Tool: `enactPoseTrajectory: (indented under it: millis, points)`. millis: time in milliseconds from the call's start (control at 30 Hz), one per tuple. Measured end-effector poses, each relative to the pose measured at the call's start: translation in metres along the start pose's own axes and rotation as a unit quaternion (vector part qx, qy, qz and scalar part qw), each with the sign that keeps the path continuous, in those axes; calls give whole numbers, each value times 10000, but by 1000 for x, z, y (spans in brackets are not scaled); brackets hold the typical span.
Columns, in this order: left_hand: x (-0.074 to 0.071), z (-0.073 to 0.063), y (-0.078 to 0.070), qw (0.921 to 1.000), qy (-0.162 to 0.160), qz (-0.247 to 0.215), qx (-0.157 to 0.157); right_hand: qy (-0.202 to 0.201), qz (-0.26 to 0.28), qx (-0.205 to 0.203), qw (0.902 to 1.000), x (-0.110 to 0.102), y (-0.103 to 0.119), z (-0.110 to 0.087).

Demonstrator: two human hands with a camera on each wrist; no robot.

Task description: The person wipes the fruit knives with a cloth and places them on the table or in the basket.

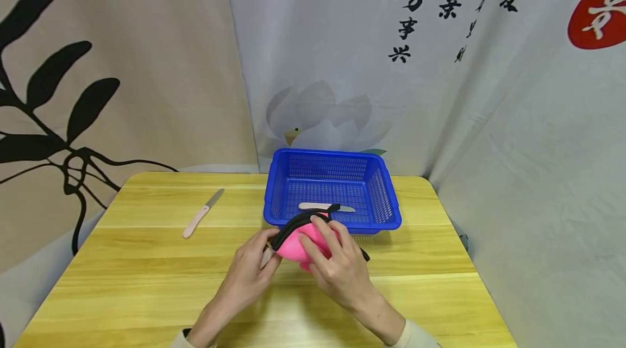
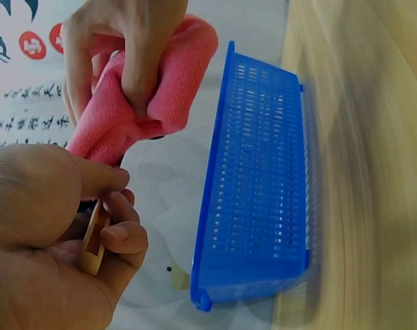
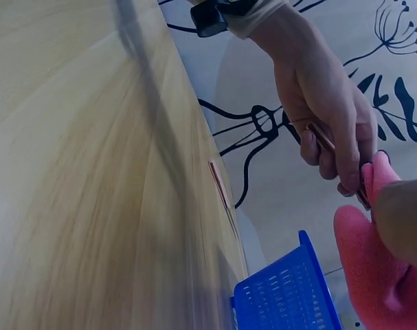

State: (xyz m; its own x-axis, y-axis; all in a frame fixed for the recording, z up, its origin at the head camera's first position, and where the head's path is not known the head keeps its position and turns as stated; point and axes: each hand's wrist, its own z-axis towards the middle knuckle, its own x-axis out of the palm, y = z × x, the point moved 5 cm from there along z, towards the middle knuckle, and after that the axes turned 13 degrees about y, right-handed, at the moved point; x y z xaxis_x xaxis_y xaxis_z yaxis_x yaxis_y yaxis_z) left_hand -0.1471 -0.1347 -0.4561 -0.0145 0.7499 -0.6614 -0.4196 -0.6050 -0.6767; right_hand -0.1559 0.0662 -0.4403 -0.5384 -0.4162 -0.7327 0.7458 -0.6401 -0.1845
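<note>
My left hand [image 1: 251, 269] grips the pale handle of a knife [image 2: 93, 244], its slotted edge showing between the fingers in the left wrist view. My right hand [image 1: 344, 269] holds a pink cloth with black trim [image 1: 293, 247], bunched against the front end of that handle. The cloth hides the knife's blade. Both hands are raised above the table, just in front of the blue basket [image 1: 393, 217]. Inside the basket lies another knife [image 1: 313, 206] with a pale handle, partly overlapped by the cloth's black edge in the head view.
A third knife [image 1: 198, 221] with a pale pink handle lies on the wooden table [image 1: 146, 283], left of the basket, its blade pointing away and to the right. Printed curtains [image 1: 323, 38] hang behind the table's far edge and along its right side.
</note>
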Motion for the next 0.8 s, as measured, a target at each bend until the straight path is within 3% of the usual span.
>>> enactPoseTrajectory:
  millis: [200,800]
  points:
    - [0,0,-1,9999,-71,3,121,90,-48,-79,9999,3,3,3]
    - [-1,-3,2,9983,164,-531,-155,69,-178,16,9998,4,-3,-2]
